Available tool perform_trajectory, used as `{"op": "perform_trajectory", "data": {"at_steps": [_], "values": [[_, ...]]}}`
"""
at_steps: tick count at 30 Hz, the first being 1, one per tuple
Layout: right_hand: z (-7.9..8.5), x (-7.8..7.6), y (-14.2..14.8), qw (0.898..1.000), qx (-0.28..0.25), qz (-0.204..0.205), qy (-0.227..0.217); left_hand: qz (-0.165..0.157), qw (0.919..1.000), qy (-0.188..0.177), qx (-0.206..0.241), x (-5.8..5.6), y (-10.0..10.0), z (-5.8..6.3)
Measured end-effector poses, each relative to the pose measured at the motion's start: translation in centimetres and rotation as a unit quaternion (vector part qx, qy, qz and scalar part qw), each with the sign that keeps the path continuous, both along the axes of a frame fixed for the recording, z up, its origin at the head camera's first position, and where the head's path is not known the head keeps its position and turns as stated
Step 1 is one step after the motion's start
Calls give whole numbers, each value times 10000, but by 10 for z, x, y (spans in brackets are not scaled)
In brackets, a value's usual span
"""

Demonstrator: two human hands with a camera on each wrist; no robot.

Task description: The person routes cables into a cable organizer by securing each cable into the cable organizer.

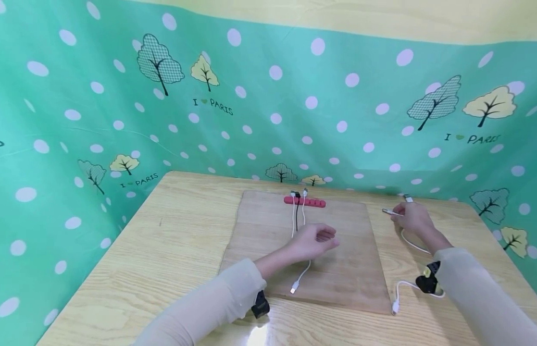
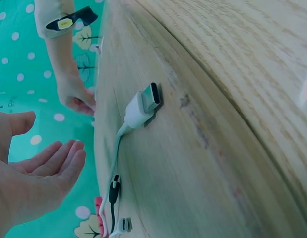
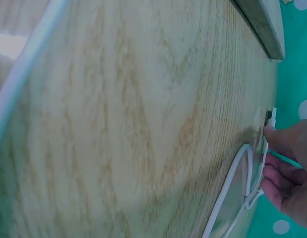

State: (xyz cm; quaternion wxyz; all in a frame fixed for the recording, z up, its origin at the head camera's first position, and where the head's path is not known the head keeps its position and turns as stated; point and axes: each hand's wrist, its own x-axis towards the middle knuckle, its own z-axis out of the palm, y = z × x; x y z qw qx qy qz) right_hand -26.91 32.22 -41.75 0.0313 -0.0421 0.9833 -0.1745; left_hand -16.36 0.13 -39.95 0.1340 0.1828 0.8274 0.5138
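My right hand [image 1: 413, 218] pinches a white USB cable [image 3: 270, 121] at the back right of the table, a little behind its plug [image 1: 387, 211]. A second plug [image 1: 408, 198] shows just behind that hand. From the hand the white cord [image 1: 413, 245] loops forward to a small connector [image 1: 395, 307] near the board's front right corner. Over the board, my left hand [image 1: 313, 241] hangs with relaxed fingers, holding nothing. A red cable holder [image 1: 318, 203] lies at the board's back edge, with two white cables and a black cable [image 1: 297, 214] in its left slots.
The wooden board [image 1: 346, 288] lies on the light wood table [image 1: 177, 240]. A white connector [image 2: 138, 111] rests near the board's front edge, below my left hand. A green dotted curtain [image 1: 259, 96] closes off the back and sides.
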Motion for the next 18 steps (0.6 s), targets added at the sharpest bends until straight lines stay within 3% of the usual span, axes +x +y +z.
{"op": "perform_trajectory", "data": {"at_steps": [11, 18], "values": [[-4, -2, -2, 9998, 210, -50, 19, -13, 10000, 58, -69, 0, 4, 0], [-3, -1, 0, 9998, 72, 72, 181, -3, 9999, 62, -106, -1, 6, -1]]}}
